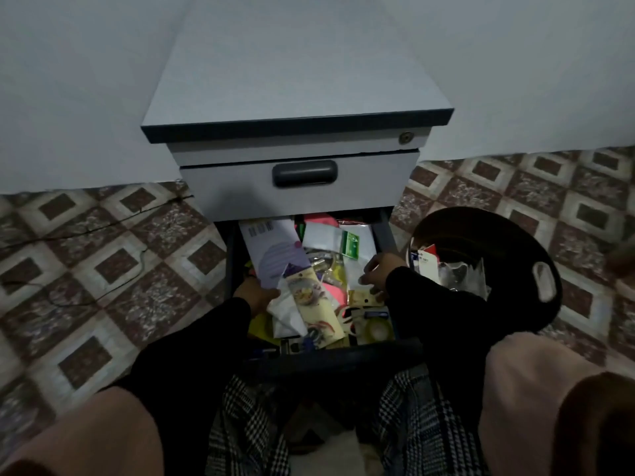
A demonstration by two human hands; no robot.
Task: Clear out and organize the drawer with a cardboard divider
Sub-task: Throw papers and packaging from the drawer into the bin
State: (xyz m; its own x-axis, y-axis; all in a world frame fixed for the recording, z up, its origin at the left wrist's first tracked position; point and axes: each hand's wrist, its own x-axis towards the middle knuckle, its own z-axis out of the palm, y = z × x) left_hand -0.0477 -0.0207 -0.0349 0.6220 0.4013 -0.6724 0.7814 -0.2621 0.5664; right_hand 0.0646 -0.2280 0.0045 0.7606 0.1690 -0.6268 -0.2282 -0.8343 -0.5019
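Observation:
The open drawer (229,269) of a grey cabinet is crammed with papers, packets and small items. My left hand (256,294) grips the lower edge of a white and purple packet (275,255) at the drawer's left side. My right hand (378,273) reaches in at the right, fingers curled on a white packet with a green label (355,250). A cream illustrated card (316,312), pink paper (331,292) and a tape roll (376,329) lie between and below my hands. No cardboard divider is in view.
The closed upper drawer (302,187) with a dark handle overhangs the back of the open one. A black bin (515,249) holding discarded packets stands on the floor at the right. A thin cable (103,228) runs over the patterned tiles at the left. My knees frame the drawer front.

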